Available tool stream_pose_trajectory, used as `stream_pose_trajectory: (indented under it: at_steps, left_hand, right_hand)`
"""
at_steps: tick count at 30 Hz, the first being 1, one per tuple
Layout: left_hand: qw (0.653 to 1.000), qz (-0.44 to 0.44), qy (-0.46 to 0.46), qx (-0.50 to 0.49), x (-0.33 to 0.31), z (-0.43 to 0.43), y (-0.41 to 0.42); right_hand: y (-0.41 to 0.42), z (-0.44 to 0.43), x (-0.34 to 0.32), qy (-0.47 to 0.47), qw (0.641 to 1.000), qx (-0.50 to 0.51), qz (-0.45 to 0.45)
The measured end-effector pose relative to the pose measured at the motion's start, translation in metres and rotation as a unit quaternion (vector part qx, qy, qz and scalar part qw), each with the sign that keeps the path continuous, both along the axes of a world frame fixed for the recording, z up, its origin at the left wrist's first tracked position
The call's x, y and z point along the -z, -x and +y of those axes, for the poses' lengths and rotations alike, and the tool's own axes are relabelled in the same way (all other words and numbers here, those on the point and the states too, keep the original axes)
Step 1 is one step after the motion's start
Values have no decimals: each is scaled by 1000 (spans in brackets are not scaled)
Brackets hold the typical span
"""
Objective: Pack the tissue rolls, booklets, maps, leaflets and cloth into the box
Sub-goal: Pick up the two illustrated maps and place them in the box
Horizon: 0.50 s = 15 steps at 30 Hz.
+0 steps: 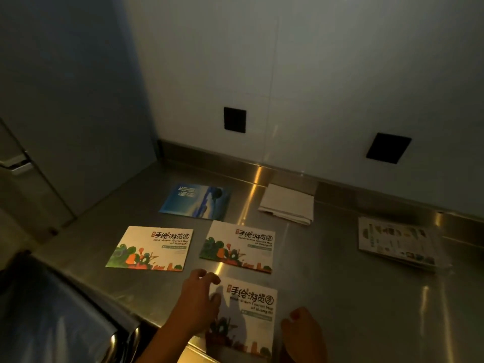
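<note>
Three hand-drawn tourist maps lie on the steel counter: one at the left (150, 248), one in the middle (238, 246), and one nearest me (247, 318). My left hand (197, 297) rests on the near map's left edge, fingers spread. My right hand (303, 331) sits at that map's right edge; I cannot tell if it touches. A blue booklet (196, 201) lies farther back. A folded white cloth (286, 204) sits by the back wall. A stack of leaflets (398, 242) lies at the right. No box or tissue rolls are in view.
The steel counter (327, 271) ends in a raised lip at the back wall. Two black square plates (235, 119) are set in that wall. A blue plastic sheet (44, 310) lies at the lower left, past the counter's front edge. A cabinet door stands at the left.
</note>
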<state>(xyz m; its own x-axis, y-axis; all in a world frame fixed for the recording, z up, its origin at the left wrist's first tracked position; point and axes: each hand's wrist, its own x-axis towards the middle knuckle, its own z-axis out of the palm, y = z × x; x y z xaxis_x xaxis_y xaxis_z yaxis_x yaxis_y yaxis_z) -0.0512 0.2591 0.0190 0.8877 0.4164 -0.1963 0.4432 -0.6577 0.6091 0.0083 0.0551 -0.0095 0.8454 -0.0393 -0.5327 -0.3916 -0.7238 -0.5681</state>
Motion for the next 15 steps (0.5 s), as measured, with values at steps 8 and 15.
stream_pose_trajectory:
  at_steps: [8, 15]
  left_hand:
    - [997, -1, 29, -78, -3, 58, 9]
    - [980, -9, 16, -200, 8, 166, -15]
  right_hand:
    - [-26, 50, 3, 121, 989, -76, 36]
    - [-14, 75, 7, 139, 988, -56, 37]
